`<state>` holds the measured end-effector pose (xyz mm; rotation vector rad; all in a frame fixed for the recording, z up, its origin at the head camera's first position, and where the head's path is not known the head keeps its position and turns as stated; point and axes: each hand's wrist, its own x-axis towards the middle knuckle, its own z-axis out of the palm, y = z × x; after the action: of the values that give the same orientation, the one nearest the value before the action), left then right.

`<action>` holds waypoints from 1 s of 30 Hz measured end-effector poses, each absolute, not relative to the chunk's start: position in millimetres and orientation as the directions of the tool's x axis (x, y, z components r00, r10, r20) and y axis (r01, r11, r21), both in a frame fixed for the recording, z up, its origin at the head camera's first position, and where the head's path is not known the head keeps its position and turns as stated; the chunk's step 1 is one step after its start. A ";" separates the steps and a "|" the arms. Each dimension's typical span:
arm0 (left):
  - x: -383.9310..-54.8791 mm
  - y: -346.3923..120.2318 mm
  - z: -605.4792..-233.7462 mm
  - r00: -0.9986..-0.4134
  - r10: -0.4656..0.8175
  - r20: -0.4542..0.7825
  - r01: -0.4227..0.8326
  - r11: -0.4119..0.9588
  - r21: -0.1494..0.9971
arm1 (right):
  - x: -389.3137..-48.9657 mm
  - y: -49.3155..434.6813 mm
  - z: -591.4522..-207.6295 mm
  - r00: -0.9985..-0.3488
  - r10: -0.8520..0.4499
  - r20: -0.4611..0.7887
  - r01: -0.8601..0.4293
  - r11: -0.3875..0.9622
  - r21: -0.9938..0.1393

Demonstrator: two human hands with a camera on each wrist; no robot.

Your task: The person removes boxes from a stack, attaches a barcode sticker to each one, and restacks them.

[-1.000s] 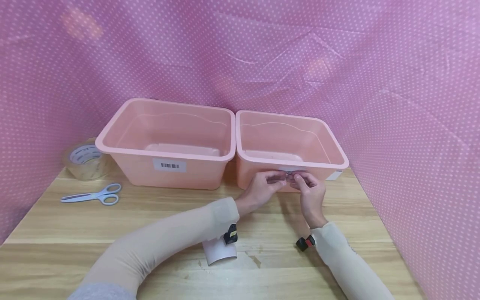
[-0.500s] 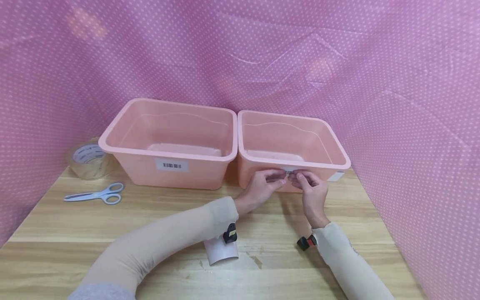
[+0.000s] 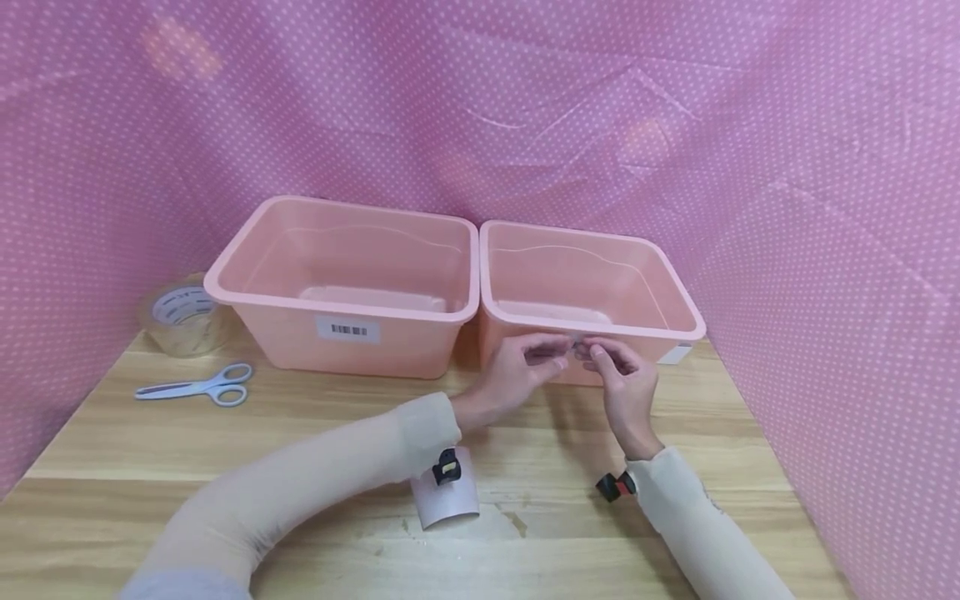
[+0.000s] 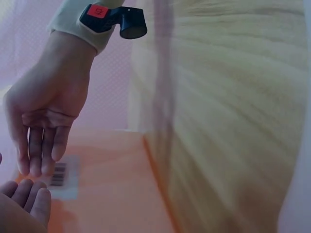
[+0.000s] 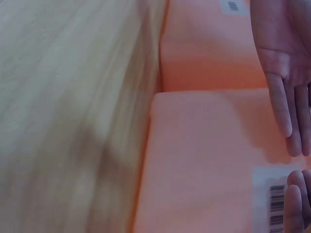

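My left hand [image 3: 510, 375] and right hand [image 3: 626, 387] face each other at the front wall of the right-hand pink bin [image 3: 517, 350], just below its rim. Their fingertips come close together in front of the white barcode label [image 4: 63, 177]. In the left wrist view the right hand's fingers [image 4: 48, 145] look fairly straight and side by side. The right wrist view shows the left hand's fingers [image 5: 294, 116] stretched in the same way. Both thumbs are out of sight in the wrist views, and I cannot tell whether something thin is pinched between the fingertips.
Left of that bin stands another pink bin [image 3: 360, 342] with its own barcode label. A roll of clear tape [image 3: 187, 329] and light blue scissors [image 3: 202, 387] lie farther left. A curved pale card [image 3: 450, 504] lies partly beneath the left forearm. Pink dotted cloth [image 3: 525, 125] surrounds the wooden table [image 3: 540, 533].
The left hand and forearm have shifted slightly back to the left, exposing more of the pale card. The right hand stays almost in place, and the head view has turned a little.
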<state>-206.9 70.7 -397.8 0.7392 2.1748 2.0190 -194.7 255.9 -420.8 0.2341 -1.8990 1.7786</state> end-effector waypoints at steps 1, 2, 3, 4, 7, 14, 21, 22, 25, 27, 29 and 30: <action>-206.4 67.7 -394.3 -0.876 0.397 0.274 0.305 0.014 0.952 | -193.9 254.5 -418.3 -0.839 0.211 0.502 -0.486 0.128 -0.865; -206.1 64.5 -390.9 -0.872 0.396 0.289 0.323 0.022 0.946 | -193.2 253.2 -415.7 -0.828 0.197 0.524 -0.507 0.134 -0.851; -205.9 61.2 -387.4 -0.869 0.392 0.301 0.343 0.041 0.938 | -192.8 252.1 -413.3 -0.818 0.185 0.544 -0.526 0.142 -0.839; -206.1 58.2 -384.1 -0.867 0.386 0.314 0.360 0.051 0.931 | -192.6 251.4 -411.0 -0.809 0.172 0.562 -0.542 0.154 -0.826; -206.9 49.4 -374.5 -0.864 0.374 0.338 0.397 0.093 0.913 | -193.2 250.4 -402.7 -0.793 0.151 0.591 -0.573 0.148 -0.806; -208.2 34.3 -358.8 -0.854 0.346 0.388 0.432 0.054 0.900 | -196.0 251.1 -382.8 -0.772 0.160 0.615 -0.606 0.106 -0.788; -212.0 14.4 -346.6 -0.866 0.295 0.403 0.428 0.023 0.903 | -198.7 249.8 -372.7 -0.768 0.155 0.622 -0.617 0.082 -0.782; -213.5 11.0 -344.6 -0.870 0.282 0.405 0.428 0.024 0.903 | -199.2 249.7 -371.4 -0.769 0.156 0.620 -0.615 0.084 -0.784; -217.8 -0.2 -339.3 -0.888 0.252 0.385 0.401 0.014 0.916 | -201.2 250.1 -365.9 -0.773 0.161 0.614 -0.609 0.079 -0.789; -220.7 -9.0 -336.1 -0.898 0.236 0.370 0.388 0.031 0.921 | -202.9 251.1 -362.0 -0.777 0.165 0.608 -0.600 0.097 -0.794; -223.9 -18.6 -333.1 -0.901 0.228 0.370 0.394 0.071 0.916 | -204.7 252.5 -357.7 -0.781 0.174 0.600 -0.585 0.133 -0.800; -225.5 -23.6 -331.7 -0.901 0.224 0.372 0.401 0.099 0.911 | -205.6 253.4 -355.7 -0.784 0.179 0.594 -0.574 0.155 -0.804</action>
<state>-225.5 -23.6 -331.7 0.6966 2.4270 2.0939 -205.6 253.4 -355.7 0.3749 -1.8599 1.6871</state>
